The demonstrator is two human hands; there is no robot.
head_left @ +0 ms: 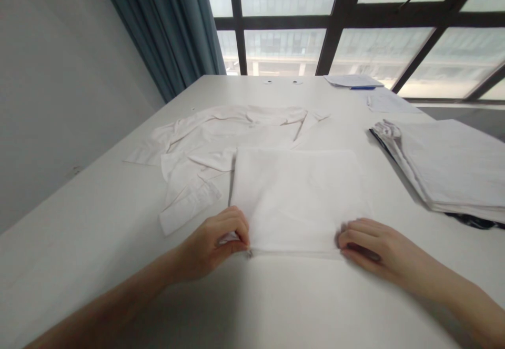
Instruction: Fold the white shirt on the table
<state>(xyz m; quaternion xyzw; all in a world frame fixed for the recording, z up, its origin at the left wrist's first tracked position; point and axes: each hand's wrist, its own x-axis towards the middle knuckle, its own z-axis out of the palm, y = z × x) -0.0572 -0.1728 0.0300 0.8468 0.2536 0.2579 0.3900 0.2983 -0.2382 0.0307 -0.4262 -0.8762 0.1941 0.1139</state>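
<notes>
Cloth [300,196], one folded white piece, lay between the left and right edges of the tabletop [292,307], ahead of and between the left hand [221,241] and the right hand [374,249], equally near both, its longer axis hard to tell. The left hand pinched its near left corner, the right hand its near right corner. Outward, one loose white garment [224,139] spread toward the left edge, one white stack [465,165] sat by the right, and one blue pen [363,88] lay near the far right corner.
</notes>
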